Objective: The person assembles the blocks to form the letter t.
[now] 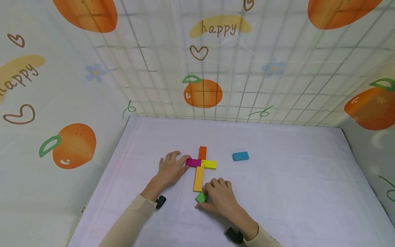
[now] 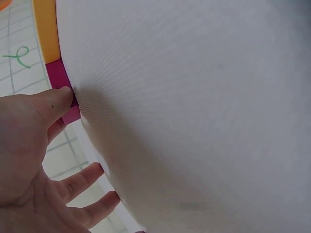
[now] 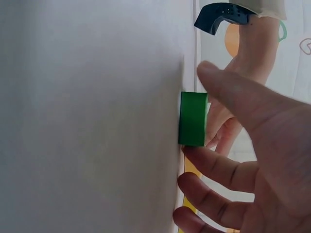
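My left hand [image 1: 171,170] pinches the left end of a magenta block [image 1: 193,163] between thumb and index finger, its other fingers spread on the table. That block meets a yellow block [image 1: 210,164], an orange-red block [image 1: 202,153] and an amber block [image 1: 198,179] in a cross shape. A small green block [image 1: 201,197] lies turned at an angle by the amber block's near end. Around it is my right hand [image 1: 220,197]; in the right wrist view the index fingertip is at one end of the green block [image 3: 193,119], while the thumb stands apart from the other end.
A blue block [image 1: 240,156] lies by itself to the right of the cross. The white table [image 1: 293,192] is bordered by printed cloth walls at the back and sides. Black wrist straps [image 1: 234,235] show near the sleeves.
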Available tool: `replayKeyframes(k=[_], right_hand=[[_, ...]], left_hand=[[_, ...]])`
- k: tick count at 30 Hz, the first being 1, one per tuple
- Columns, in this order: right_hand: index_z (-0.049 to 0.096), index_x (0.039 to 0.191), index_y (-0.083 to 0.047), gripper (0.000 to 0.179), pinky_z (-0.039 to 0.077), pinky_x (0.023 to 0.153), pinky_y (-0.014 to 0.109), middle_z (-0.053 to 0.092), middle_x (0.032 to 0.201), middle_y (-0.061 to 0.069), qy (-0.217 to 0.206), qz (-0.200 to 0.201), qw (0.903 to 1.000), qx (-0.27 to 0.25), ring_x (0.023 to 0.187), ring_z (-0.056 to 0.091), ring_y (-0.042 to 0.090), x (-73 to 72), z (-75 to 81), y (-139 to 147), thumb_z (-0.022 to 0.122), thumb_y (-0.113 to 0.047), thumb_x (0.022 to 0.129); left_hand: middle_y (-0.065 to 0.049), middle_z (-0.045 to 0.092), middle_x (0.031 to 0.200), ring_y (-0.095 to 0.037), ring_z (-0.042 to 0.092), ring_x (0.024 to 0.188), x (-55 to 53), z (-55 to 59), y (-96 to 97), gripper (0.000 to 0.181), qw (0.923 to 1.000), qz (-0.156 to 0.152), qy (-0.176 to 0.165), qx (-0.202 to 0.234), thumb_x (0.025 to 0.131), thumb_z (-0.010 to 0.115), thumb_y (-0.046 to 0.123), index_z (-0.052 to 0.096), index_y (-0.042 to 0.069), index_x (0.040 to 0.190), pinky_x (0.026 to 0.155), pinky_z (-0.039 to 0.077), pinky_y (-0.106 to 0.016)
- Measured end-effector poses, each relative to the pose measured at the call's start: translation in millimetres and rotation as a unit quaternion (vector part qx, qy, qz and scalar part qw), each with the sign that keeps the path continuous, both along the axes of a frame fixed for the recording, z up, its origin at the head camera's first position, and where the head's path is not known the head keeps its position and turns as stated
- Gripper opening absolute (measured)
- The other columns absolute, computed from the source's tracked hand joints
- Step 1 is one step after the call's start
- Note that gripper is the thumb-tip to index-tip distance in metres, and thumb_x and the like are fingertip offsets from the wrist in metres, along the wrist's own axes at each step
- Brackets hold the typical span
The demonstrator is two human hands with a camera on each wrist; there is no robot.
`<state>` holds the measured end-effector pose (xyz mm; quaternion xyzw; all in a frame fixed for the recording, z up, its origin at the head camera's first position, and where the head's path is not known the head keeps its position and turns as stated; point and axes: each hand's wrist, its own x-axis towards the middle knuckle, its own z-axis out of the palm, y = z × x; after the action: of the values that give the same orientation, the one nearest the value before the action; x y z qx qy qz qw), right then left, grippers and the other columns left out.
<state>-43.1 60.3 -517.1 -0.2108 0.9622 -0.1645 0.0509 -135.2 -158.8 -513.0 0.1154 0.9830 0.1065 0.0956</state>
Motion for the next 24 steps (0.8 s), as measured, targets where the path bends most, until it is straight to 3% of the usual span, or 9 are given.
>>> replayKeyframes(k=[7, 13, 24], right_hand=[[0.064, 0.09, -0.027, 0.053, 0.042, 0.086, 0.053, 0.055, 0.09, -0.005, -0.018, -0.007, 0.9997, -0.012, 0.088, 0.048, 0.02, -1.9, 4.9, 3, 0.079, -0.072, 0.067], [0.065, 0.096, -0.027, 0.051, 0.042, 0.09, 0.055, 0.058, 0.096, -0.005, -0.009, -0.003, 0.9989, -0.045, 0.091, 0.051, 0.019, -2.1, 5.9, 11, 0.078, -0.069, 0.071], [0.068, 0.103, -0.022, 0.04, 0.041, 0.09, 0.048, 0.059, 0.096, -0.01, 0.037, 0.008, 0.9914, -0.126, 0.092, 0.052, 0.014, -7.6, 9.4, 32, 0.086, -0.046, 0.076]], left_hand=[[-0.016, 0.036, 0.152, -0.041, 0.028, 0.14, 1.2, 1.4, 0.3, 0.047, 1.0, -0.002, 0.006, 0.002, 0.098, 0.063, 0.04, 0.051, 0.036, 0.143, 0.106, 0.023, -0.074], [-0.016, 0.036, 0.152, -0.041, 0.029, 0.14, 2.4, 2.5, 0.3, 0.047, 1.0, -0.002, 0.003, 0.004, 0.098, 0.063, 0.041, 0.051, 0.036, 0.143, 0.106, 0.022, -0.074], [-0.016, 0.036, 0.153, -0.041, 0.028, 0.14, 2.7, 3.0, 1.6, 0.048, 1.0, 0.004, 0.001, 0.0, 0.098, 0.063, 0.041, 0.051, 0.036, 0.144, 0.107, 0.022, -0.074]])
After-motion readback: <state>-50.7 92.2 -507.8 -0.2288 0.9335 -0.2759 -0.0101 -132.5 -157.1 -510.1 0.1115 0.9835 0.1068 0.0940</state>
